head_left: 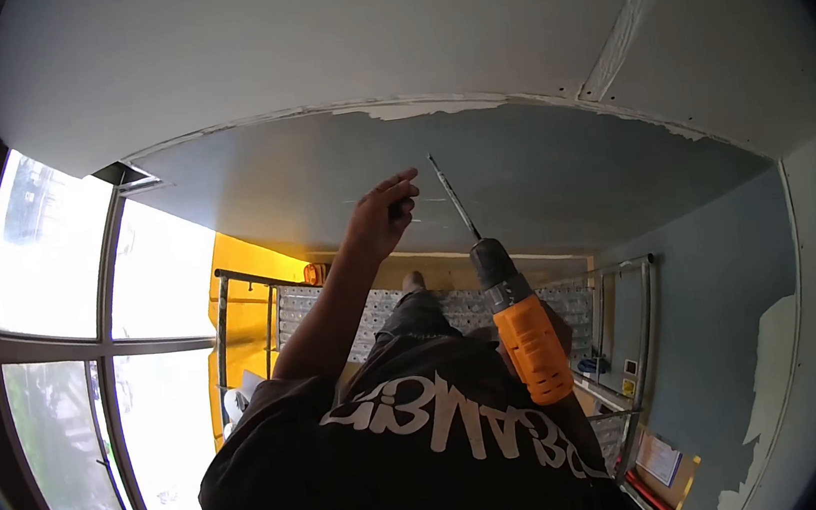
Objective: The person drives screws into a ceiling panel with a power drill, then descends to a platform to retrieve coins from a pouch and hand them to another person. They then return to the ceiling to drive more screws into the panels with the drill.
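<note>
An orange and black drill (534,346) with a long bit points up toward the grey-blue wall. My right hand (559,326) is shut on it, mostly hidden behind its body. My left hand (385,215) is raised to the left of the bit's tip, apart from it. Its fingers are bent together; whatever they hold is too small and dark to make out. The bit's tip is close to the wall surface (538,160), touching or not I cannot tell.
A metal platform (354,311) with rails (650,328) lies below me. Windows (154,274) line the left side. Pale boards with filled seams (632,13) are overhead. A yellow surface (258,262) shows behind the left rail, and a paper (659,458) at lower right.
</note>
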`<action>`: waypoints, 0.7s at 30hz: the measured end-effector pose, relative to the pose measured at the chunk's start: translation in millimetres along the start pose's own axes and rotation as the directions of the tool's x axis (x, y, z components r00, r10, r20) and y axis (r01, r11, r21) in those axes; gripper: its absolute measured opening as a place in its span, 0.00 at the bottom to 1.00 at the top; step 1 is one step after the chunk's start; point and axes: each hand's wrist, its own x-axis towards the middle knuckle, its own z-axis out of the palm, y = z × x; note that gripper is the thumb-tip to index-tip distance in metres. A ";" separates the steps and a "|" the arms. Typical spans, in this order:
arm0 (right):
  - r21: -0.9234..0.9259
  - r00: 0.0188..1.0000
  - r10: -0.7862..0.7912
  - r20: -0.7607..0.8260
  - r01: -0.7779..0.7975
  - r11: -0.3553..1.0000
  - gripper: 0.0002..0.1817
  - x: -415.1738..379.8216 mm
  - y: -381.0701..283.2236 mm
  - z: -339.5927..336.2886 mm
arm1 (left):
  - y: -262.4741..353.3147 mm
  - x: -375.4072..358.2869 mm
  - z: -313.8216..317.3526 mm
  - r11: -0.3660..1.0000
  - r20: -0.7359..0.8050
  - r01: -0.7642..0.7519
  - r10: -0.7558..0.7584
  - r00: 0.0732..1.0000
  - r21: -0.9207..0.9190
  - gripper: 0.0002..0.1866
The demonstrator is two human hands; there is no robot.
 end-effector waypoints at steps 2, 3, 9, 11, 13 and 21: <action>0.026 1.000 0.001 0.022 -0.002 1.000 0.21 2.5 -6.0 10.5 | 11.6 -3.5 -12.3 1.000 0.001 -0.004 0.004 1.000 -0.009 0.19; 0.034 0.999 0.009 0.035 -0.010 0.999 0.21 3.2 -9.4 17.7 | 18.4 -5.0 -18.4 0.999 -0.002 0.000 0.000 1.000 -0.051 0.18; -0.019 0.996 0.055 0.067 -0.054 0.998 0.20 5.0 -30.9 54.6 | 56.5 1.3 -47.7 0.996 0.054 -0.018 0.023 0.998 -0.085 0.14; -0.026 0.994 0.096 0.052 -0.095 0.995 0.20 6.0 -40.6 71.5 | 69.3 6.0 -51.5 0.999 0.085 -0.024 0.027 0.996 -0.027 0.11; -0.022 0.991 0.130 0.034 -0.129 0.991 0.20 8.8 -52.7 90.5 | 81.0 15.1 -63.4 1.000 0.162 -0.027 0.028 0.986 -0.009 0.08; -0.144 0.863 0.504 -0.032 -0.503 0.852 0.19 23.7 -76.8 186.2 | 128.2 39.0 -109.4 0.981 0.414 0.183 -0.139 0.900 -0.069 0.04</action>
